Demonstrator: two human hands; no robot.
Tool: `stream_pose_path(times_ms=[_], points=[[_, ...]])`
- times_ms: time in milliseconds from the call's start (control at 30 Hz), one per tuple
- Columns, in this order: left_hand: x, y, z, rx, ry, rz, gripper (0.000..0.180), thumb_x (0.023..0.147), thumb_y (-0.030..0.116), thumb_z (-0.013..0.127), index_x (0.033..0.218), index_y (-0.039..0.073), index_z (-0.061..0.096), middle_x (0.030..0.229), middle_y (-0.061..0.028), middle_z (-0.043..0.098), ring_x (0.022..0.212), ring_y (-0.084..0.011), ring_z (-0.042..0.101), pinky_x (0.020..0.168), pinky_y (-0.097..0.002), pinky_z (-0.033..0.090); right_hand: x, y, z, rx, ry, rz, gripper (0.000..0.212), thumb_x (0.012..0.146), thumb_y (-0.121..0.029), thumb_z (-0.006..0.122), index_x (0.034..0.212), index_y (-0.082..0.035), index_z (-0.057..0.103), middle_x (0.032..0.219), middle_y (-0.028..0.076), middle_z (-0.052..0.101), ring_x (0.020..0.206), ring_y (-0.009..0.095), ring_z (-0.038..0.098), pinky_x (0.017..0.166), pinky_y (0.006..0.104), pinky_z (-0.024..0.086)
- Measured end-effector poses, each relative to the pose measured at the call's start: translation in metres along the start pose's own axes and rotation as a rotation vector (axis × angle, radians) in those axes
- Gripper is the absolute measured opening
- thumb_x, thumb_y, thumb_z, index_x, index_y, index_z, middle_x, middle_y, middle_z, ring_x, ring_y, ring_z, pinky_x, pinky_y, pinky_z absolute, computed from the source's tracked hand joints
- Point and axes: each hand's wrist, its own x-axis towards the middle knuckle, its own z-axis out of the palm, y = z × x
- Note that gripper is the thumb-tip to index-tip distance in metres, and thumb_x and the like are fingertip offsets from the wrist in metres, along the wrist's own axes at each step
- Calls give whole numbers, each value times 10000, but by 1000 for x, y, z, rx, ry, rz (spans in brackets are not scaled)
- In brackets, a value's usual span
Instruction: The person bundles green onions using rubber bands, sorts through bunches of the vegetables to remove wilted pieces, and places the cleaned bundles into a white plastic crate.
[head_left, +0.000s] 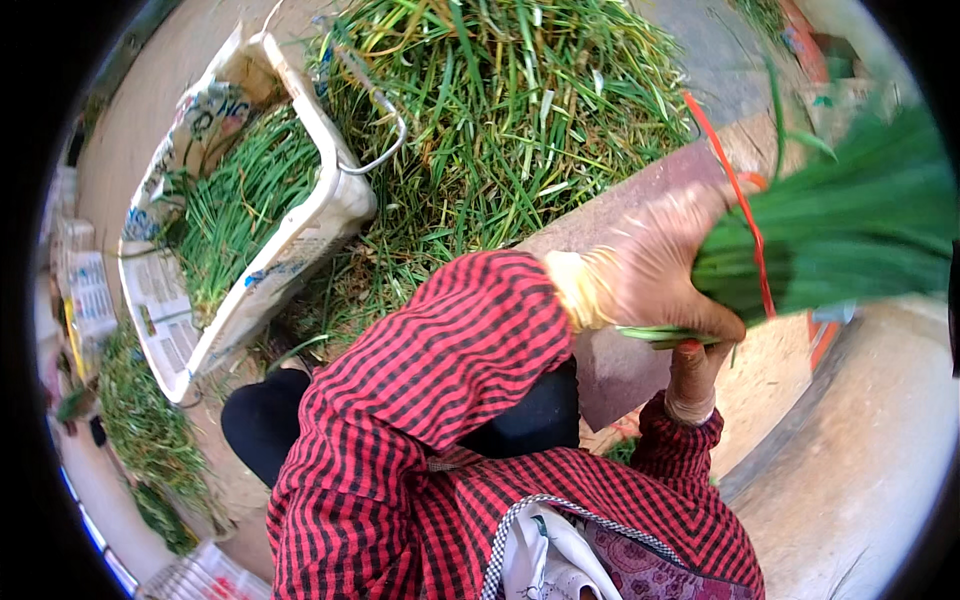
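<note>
A thick bunch of long green chives [840, 225] lies across the right side of the head view, its leaf ends smeared by motion. Around it runs a red tie [748, 222], one end sticking up. My left hand [665, 260], in a thin see-through glove with a yellowish cuff, grips the bunch near its stem end. Below it, my right hand [690, 375] presses against the underside of the stems, a reddish tip showing on one digit. The rest of its fingers are hidden behind the bunch and my left hand. Pale stem ends [655, 337] poke out between the hands.
A white crate [335, 190] lined with printed sheets, holding loose chives [245, 200], stands tilted at left. Behind it rises a big heap of cut leaves [500, 110]. A brownish board [625, 205] lies under my hands. A pale curved wall [860, 430] borders the right.
</note>
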Motion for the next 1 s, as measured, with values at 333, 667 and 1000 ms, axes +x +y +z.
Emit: stream_pose_path(times_ms=[333,667,1000], points=[[-39,-98,10,-77,-181,-230,739,603,321,834,1211,48,516,1184,-153,577,1128,-274,546,1001,-364,425,6,63,13,-425,156,95,459,845,-180,734,1232,-14,550,1090,46,611,992,163,586,857,303,472],[-41,-27,-38,1084,24,-188,557,635,395,779,978,-16,622,946,-184,614,951,-330,633,860,-423,511,-29,38,40,-347,-384,396,300,905,-12,626,1202,-6,591,913,33,677,874,124,643,793,255,518],[-60,-53,-31,1186,-294,-487,909,584,483,820,1254,-31,483,1162,-216,582,1003,-378,629,848,-441,518,19,27,52,220,-132,380,199,981,-103,569,1161,-40,627,760,31,633,566,69,554,522,195,434]])
